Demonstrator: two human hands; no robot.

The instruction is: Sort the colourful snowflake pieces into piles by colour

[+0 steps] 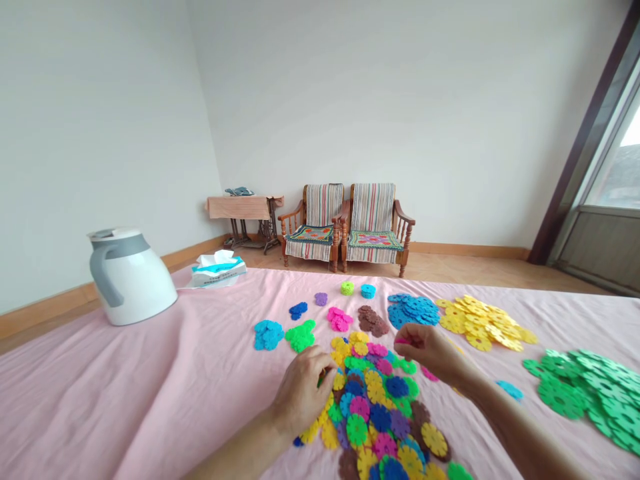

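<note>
A mixed pile of notched, flower-shaped plastic discs in many colours lies between my hands. My left hand rests at the pile's left edge with fingers curled in; what they hold is mostly hidden. Over the pile's far right side, my right hand pinches a pink disc in its fingertips. Beyond the pile are small sorted groups: light blue discs, bright green discs, pink discs and brown discs.
Larger heaps of blue discs, yellow discs and green discs spread to the right on the pink cloth. A white jug and a tissue pack stand at left. Two wooden armchairs are against the wall.
</note>
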